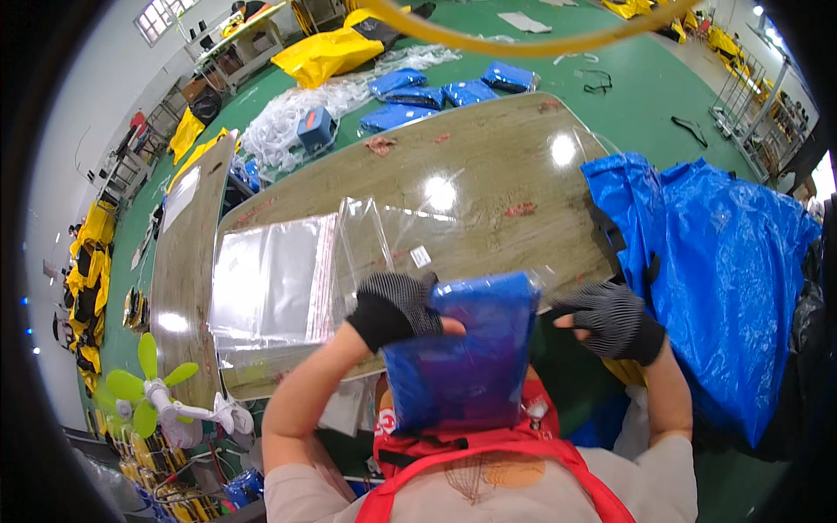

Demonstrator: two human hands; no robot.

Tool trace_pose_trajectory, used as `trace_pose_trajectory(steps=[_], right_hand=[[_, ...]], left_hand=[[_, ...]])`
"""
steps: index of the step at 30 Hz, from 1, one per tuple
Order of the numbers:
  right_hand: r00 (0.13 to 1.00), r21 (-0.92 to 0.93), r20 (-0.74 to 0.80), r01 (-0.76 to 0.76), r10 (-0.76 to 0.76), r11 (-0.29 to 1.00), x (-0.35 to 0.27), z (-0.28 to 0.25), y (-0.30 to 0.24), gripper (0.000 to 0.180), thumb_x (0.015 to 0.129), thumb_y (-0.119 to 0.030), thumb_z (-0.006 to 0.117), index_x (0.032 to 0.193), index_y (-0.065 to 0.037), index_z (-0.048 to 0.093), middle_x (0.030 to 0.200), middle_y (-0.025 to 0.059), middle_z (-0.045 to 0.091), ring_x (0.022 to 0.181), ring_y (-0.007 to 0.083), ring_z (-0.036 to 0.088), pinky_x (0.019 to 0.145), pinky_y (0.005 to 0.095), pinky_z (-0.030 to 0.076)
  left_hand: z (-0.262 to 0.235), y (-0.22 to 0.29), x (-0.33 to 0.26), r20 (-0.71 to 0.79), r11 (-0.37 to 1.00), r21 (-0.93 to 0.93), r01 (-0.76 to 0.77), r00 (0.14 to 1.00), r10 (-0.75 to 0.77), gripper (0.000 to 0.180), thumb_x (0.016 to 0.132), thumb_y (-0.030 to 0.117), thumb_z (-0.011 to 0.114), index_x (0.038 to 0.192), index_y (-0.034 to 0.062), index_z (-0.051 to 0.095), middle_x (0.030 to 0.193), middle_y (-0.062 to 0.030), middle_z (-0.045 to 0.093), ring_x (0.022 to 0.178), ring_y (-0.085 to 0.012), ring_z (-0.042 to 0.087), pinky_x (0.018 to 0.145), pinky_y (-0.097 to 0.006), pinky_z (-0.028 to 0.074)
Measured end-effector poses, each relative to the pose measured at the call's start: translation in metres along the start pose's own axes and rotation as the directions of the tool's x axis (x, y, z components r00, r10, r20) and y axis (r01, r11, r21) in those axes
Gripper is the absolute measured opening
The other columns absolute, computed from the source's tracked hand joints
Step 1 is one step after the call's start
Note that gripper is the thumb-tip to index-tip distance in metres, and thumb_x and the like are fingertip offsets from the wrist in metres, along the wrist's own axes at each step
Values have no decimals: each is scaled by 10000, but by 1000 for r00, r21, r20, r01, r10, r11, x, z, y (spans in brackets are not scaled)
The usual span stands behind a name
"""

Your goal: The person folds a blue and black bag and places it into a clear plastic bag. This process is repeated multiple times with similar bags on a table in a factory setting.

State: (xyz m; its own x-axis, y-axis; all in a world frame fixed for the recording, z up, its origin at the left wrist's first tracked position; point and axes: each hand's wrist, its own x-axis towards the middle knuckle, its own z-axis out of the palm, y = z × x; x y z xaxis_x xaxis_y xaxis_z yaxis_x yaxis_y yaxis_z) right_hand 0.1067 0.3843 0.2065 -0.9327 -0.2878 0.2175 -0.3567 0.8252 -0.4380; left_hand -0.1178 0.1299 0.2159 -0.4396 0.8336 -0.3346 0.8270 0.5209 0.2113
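Between the two gloved hands, close to the person's chest, a folded blue garment in a clear bag (471, 353) is held upright over the near edge of the table (488, 166). The left hand (394, 307) is closed on the upper left corner of this package, and the thumb lies on its front side. The right hand (610, 318) is at the upper right corner; its fingers (571, 307) are bent toward the edge of the plastic, but I cannot tell if they really grip it. Both hands wear dark knitted gloves.

Just beyond the left hand, a stack of empty clear bags (275, 283) lies flat on the table, and one loose clear bag (392, 231) lies beside it, partly open. To the right of the right hand, a big blue sack (724, 279) hangs over the end of the table. At the lower left a small fan with green blades (148, 388) stands. On the green floor behind the table lie several blue packed garments (436, 94), a heap of white plastic (296, 118) and a yellow sack (327, 52).
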Motion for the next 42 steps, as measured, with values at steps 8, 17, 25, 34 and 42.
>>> trace_pose_trajectory(steps=[8,17,25,34,42], right_hand=[[817,459,540,-489,203,742,99,0,11,470,698,-287,798,1072,-45,650,924,131,686,846,222,657,787,315,513],[776,385,-587,17,231,923,155,-45,238,643,839,-306,641,1334,2,369,1164,228,565,1025,333,574,921,353,435],[359,-168,-667,-926,653,337,-6,8,288,1075,601,-668,676,1372,1,340,1405,257,330,1325,390,283,1108,437,207],[207,198,-831,-758,517,621,-13,-46,195,524,934,-455,466,924,42,633,686,164,598,575,258,498,549,392,411],[676,456,-469,-367,569,811,70,86,-64,483,895,-291,528,1307,-47,465,1224,200,535,1064,323,548,926,411,418]], left_hand=[[11,-30,-11,-409,610,-692,-387,906,110,430,884,430,560,1028,29,620,868,-118,668,837,-180,640,780,-308,486],[175,-81,9,-474,994,23,-104,875,102,485,873,421,513,1256,122,525,1324,-204,464,1266,-405,370,1089,-515,196],[151,-212,-48,-234,-435,-642,-631,702,-673,527,943,432,436,1367,126,370,1381,-139,426,1256,-288,420,1052,-459,341],[201,-374,-148,-80,-171,-790,-589,375,-924,374,953,327,471,1172,27,517,1101,-207,602,953,-336,622,837,-465,520],[162,-354,-135,-613,519,-761,390,-168,-772,484,893,262,510,1262,-45,459,1217,-215,549,1144,-326,507,974,-369,386]])
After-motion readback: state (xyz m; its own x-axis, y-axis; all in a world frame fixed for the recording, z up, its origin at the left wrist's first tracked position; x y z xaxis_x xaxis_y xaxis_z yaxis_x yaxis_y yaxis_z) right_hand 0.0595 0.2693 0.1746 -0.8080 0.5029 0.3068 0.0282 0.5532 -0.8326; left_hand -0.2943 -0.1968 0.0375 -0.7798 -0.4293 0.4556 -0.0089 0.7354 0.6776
